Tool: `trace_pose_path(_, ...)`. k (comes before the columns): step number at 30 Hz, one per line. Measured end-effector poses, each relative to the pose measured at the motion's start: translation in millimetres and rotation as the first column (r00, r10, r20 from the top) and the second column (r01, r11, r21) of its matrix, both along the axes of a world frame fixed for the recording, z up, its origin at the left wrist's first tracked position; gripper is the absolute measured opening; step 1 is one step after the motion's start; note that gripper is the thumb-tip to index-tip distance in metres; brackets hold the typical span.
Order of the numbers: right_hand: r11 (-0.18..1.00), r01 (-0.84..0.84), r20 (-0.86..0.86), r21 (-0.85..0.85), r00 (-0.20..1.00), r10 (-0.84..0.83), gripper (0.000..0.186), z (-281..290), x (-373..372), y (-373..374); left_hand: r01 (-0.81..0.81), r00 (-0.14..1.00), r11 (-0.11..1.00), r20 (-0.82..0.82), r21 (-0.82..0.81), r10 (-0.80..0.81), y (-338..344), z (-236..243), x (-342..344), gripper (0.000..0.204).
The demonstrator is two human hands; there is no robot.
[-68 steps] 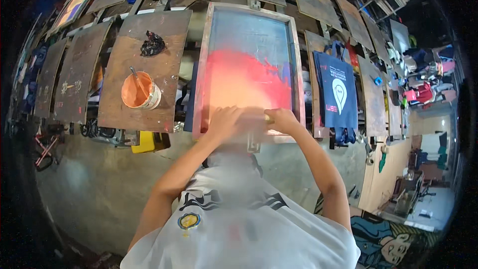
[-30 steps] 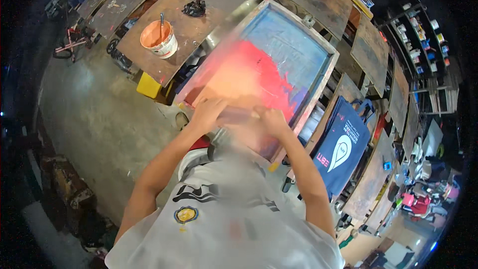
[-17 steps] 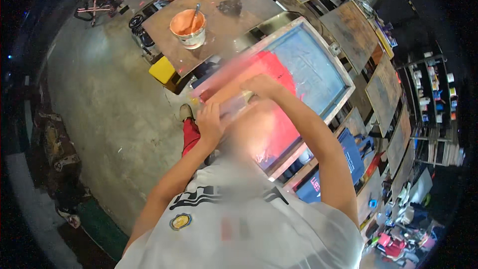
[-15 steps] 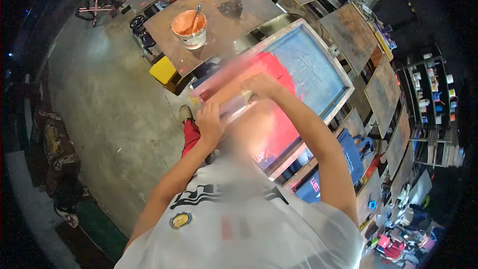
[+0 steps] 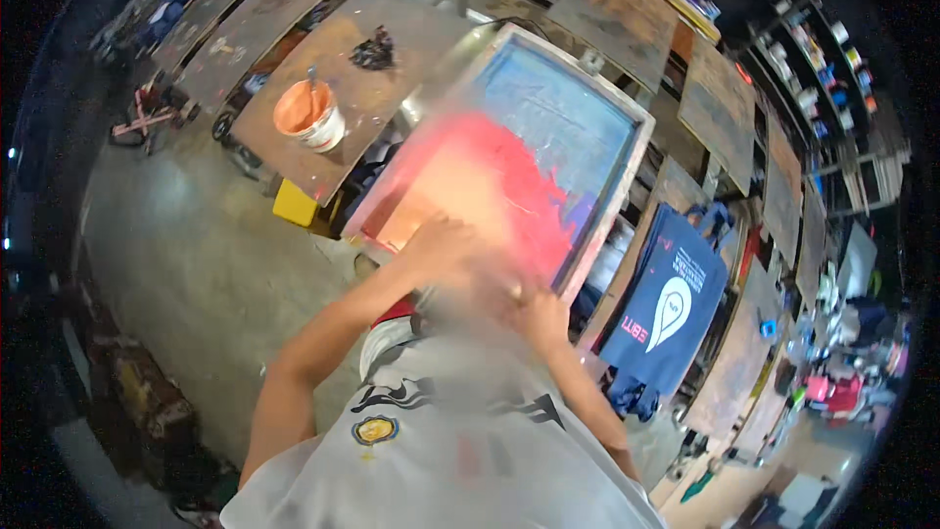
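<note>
left hand (image 5: 439,250) and right hand (image 5: 540,315) curled by the screen's (image 5: 568,118) near end, too blurry to tell what they're gripping

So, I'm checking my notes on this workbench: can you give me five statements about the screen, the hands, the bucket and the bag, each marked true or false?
1. The left hand sits higher in the picture than the right hand. True.
2. The red coating covers the whole framed screen. False: the red coating stops short of the far end of the framed screen, which shows blue.
3. The bucket stands on a board left of the framed screen. True.
4. The dark blue bag lies left of the bucket. False: the dark blue bag lies right of the framed screen.
5. A handle sticks up out of the bucket. True.
</note>
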State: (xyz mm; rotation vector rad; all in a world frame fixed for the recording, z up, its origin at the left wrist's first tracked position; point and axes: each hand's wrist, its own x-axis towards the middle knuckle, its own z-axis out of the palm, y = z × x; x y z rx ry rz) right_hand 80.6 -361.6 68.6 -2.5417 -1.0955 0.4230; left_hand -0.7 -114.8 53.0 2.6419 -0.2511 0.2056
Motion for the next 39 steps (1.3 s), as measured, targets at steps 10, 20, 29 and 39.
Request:
trace_pose_path(10,0.986,-0.140,0.155,-0.088,0.976,0.152,0.033,-12,-34,24,-0.354,0.932,0.932,0.060,-0.073,0.358,-11,-31,-60,0.034)
trace_pose_path(20,0.901,-0.427,0.465,-0.075,0.785,0.410,0.033,-54,35,135,-0.672,0.716,0.737,0.191,-0.069,0.671,40,-48,-61,0.041)
trace_pose_path(29,0.944,-0.315,0.289,-0.104,0.898,0.331,0.031,-8,-3,40,-0.453,0.884,0.889,0.094,-0.063,0.457,-16,-21,-89,0.036)
trace_pose_path(39,0.979,-0.200,0.235,-0.038,0.951,0.204,0.028,-11,-16,39,-0.388,0.919,0.900,-0.015,-0.200,0.393,-22,-14,-80,0.041)
